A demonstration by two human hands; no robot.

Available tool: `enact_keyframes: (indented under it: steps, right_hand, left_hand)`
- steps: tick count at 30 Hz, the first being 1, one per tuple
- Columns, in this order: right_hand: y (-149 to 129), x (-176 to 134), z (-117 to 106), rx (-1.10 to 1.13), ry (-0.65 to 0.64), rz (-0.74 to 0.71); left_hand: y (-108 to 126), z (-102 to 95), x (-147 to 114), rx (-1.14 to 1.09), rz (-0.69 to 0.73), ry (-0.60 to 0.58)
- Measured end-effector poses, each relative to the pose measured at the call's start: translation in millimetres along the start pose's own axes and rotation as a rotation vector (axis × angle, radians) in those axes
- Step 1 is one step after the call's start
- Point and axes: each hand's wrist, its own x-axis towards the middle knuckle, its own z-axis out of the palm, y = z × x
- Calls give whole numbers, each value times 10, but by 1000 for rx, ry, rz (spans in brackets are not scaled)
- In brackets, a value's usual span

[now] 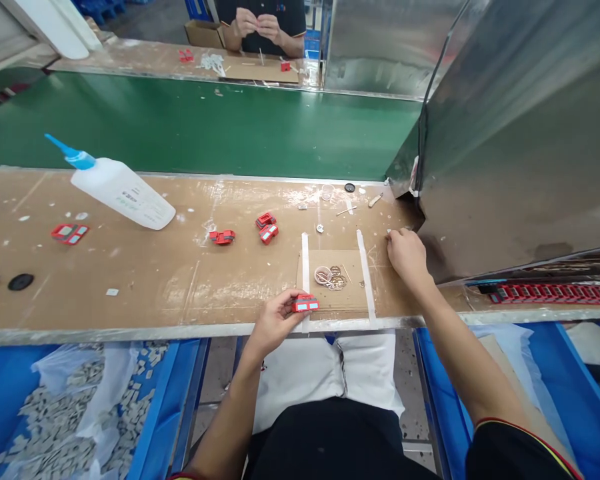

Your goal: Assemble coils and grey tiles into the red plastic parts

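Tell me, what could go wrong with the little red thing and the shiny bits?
The left hand holds the red piece close to the front edge of the table, so if it slipped, it might fall off. The small dish and shiny bits sit near that hand, so a bump could scatter them.

Left hand (274, 323) holding red piece (306, 304), right hand (408, 256) beside metal panel (520, 147), white bottle (125, 193), green belt (260, 130)

On the bench (145, 267), three parts (269, 233) lie between a bottle (125, 197), left, and a cardboard sheet (350, 298), right; conveyor belt (240, 127) behind.
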Motion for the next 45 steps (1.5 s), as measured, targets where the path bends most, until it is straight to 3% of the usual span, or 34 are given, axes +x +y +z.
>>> enact_keyframes:
  steps: [5,9,15,19,24,30,34,38,45]
  right_hand:
    - [-149,-128,-183,-9,-39,-109]
    - [-207,-278,-333,-5,-166,-149]
    - [-338,-334,-296,69,-288,-216]
    - [-335,-328,-175,333,-207,-236]
    - [-267,-372,-60,555,-44,-127]
    - [-464,-678,-322,749,70,-68]
    - [-870,-993,-509,990,-101,-152]
    - [-1214,-1128,-455,1100,-296,-167]
    - [-1298,-1109,-339,1042,-324,-135]
  left_hand:
    - [21,-2,-8,-8,2,1]
    - [43,-1,-11,1,-8,-18]
    - [46,0,-25,17,-13,-24]
    - [44,-6,-32,24,5,-30]
    - [16,-24,-30,48,41,-26]
    - [-31,-64,-20,85,133,-102]
    - [-10,-72,-31,93,130,-154]
    - [15,-61,-36,70,107,-166]
    - [-15,-57,-33,179,176,-178]
